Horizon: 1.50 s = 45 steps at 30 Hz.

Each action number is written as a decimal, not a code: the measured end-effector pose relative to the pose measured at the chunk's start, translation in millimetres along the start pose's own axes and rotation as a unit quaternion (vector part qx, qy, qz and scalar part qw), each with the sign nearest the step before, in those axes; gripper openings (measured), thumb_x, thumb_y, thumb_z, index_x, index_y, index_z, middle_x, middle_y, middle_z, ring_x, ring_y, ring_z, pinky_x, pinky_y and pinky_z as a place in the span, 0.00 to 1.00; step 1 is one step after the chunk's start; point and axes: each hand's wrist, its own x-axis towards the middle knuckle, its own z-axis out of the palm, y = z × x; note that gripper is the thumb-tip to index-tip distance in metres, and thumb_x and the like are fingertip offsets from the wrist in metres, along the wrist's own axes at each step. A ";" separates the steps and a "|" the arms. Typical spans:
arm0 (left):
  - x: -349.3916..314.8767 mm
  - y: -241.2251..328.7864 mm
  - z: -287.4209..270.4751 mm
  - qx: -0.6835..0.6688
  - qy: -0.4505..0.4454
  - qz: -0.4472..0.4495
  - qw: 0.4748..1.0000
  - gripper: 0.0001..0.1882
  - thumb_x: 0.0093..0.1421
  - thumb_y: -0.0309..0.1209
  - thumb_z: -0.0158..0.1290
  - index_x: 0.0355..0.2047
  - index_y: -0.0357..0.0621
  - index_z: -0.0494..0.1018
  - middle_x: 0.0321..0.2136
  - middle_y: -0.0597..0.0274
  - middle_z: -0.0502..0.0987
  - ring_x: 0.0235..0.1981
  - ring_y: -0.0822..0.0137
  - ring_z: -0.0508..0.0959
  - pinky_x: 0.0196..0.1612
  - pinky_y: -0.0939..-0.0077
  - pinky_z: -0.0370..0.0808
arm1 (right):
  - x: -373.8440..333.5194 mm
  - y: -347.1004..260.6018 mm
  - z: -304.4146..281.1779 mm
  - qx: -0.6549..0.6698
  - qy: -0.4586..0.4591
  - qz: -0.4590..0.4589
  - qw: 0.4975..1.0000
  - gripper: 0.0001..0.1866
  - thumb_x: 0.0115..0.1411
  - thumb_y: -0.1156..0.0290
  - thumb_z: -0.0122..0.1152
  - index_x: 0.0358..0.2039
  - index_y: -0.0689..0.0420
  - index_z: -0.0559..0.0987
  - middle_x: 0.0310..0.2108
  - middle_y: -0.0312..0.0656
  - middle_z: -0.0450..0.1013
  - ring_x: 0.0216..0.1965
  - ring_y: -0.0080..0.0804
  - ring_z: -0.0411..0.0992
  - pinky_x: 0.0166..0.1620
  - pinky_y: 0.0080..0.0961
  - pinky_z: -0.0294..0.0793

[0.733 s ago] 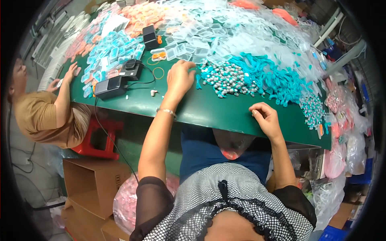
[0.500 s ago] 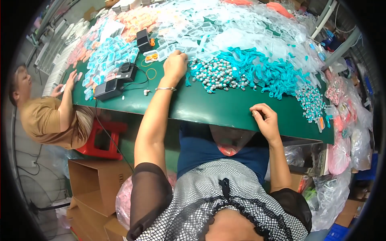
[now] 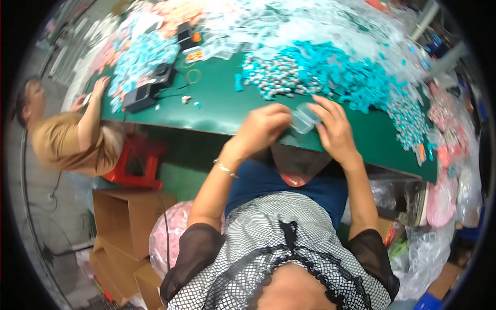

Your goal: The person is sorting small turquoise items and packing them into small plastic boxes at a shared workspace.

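Clear plastic case (image 3: 305, 119) now between the fingertips, above the table's near edge. Left hand (image 3: 264, 126), a moment ago out by the clear cases, has come back: fingers pinched on the case's left side. Right hand (image 3: 336, 125) half open at its right side; grip blurred, cannot tell. Both hands now at one case. Beyond fingers: bead-ended teal cords (image 3: 281, 75), green tabletop (image 3: 219, 101). Far left: co-worker (image 3: 67, 142), red stool (image 3: 142, 160).
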 end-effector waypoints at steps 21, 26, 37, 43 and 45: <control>-12.0 -77.4 -34.9 0.257 0.146 -0.275 0.915 0.18 0.51 0.31 0.64 0.43 0.45 0.78 0.39 0.56 0.77 0.44 0.53 0.76 0.47 0.61 0.74 | -11.7 -12.5 28.8 -0.161 -0.064 0.035 0.984 0.18 0.49 0.57 0.73 0.32 0.55 0.77 0.28 0.40 0.69 0.32 0.40 0.70 0.36 0.36 0.65; 2.0 -65.4 -22.2 0.292 0.163 -0.232 0.913 0.13 0.51 0.31 0.64 0.38 0.48 0.80 0.37 0.59 0.76 0.43 0.55 0.75 0.45 0.60 0.73 | -9.7 -21.6 30.6 -0.094 -0.032 0.075 0.992 0.16 0.51 0.63 0.71 0.35 0.57 0.78 0.31 0.41 0.72 0.35 0.42 0.71 0.38 0.37 0.69; 8.7 -76.2 -20.6 0.382 0.130 -0.177 0.898 0.06 0.53 0.28 0.60 0.31 0.44 0.76 0.32 0.54 0.77 0.37 0.48 0.77 0.39 0.56 0.74 | -36.6 0.2 -19.2 -0.042 0.071 0.109 0.991 0.07 0.52 0.77 0.66 0.33 0.57 0.80 0.35 0.42 0.75 0.39 0.43 0.73 0.42 0.37 0.73; -6.0 -30.3 3.4 0.107 0.096 -0.234 0.961 0.08 0.57 0.23 0.59 0.38 0.40 0.76 0.29 0.63 0.75 0.24 0.72 0.72 0.29 0.76 0.71 | -79.9 66.0 -90.5 -0.235 0.135 0.198 0.942 0.07 0.54 0.74 0.64 0.36 0.56 0.80 0.37 0.44 0.76 0.42 0.45 0.73 0.47 0.39 0.72; -6.9 -20.7 14.6 0.051 0.110 -0.218 0.968 0.10 0.57 0.21 0.58 0.40 0.39 0.76 0.28 0.58 0.76 0.21 0.70 0.72 0.27 0.76 0.72 | -88.8 96.0 -111.2 -0.348 0.146 0.204 0.903 0.11 0.55 0.72 0.64 0.40 0.55 0.80 0.42 0.45 0.75 0.47 0.46 0.71 0.50 0.41 0.70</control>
